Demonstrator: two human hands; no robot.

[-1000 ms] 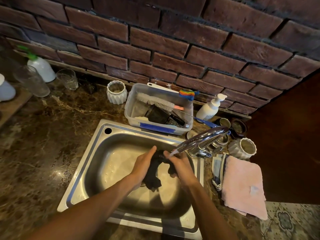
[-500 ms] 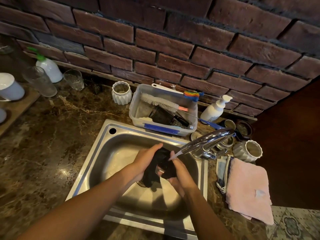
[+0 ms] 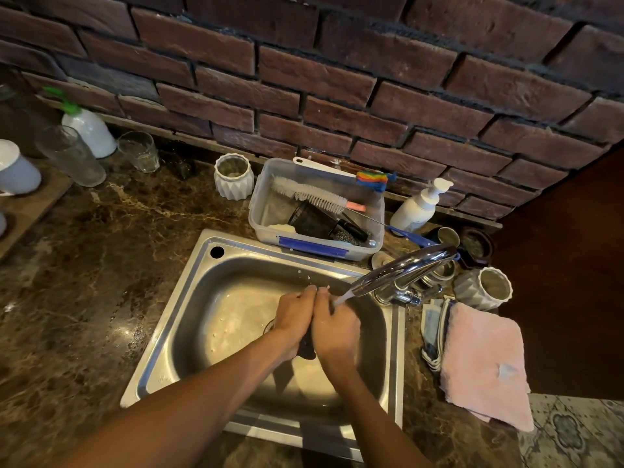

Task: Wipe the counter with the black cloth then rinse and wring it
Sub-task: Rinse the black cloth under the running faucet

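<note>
Over the steel sink (image 3: 189, 298), my left hand (image 3: 294, 315) and my right hand (image 3: 334, 327) are pressed together around the black cloth (image 3: 306, 347). Only a small dark wad of the cloth shows below the palms; the rest is hidden between the hands. Water runs from the chrome faucet (image 3: 405, 268) spout onto my right hand's fingers. The brown marble counter (image 3: 87, 271) surrounds the sink.
A clear tub (image 3: 266, 211) holding brushes stands behind the sink. A pink towel (image 3: 483, 363) lies right of the sink, beside white ribbed pots (image 3: 483, 288). A soap pump bottle (image 3: 417, 207) stands by the brick wall. Glasses (image 3: 71, 157) and a spray bottle (image 3: 89, 130) are at the back left.
The hands have closed together, squeezing the cloth, which earlier hung open and visible between them. The view has shifted slightly right and down.
</note>
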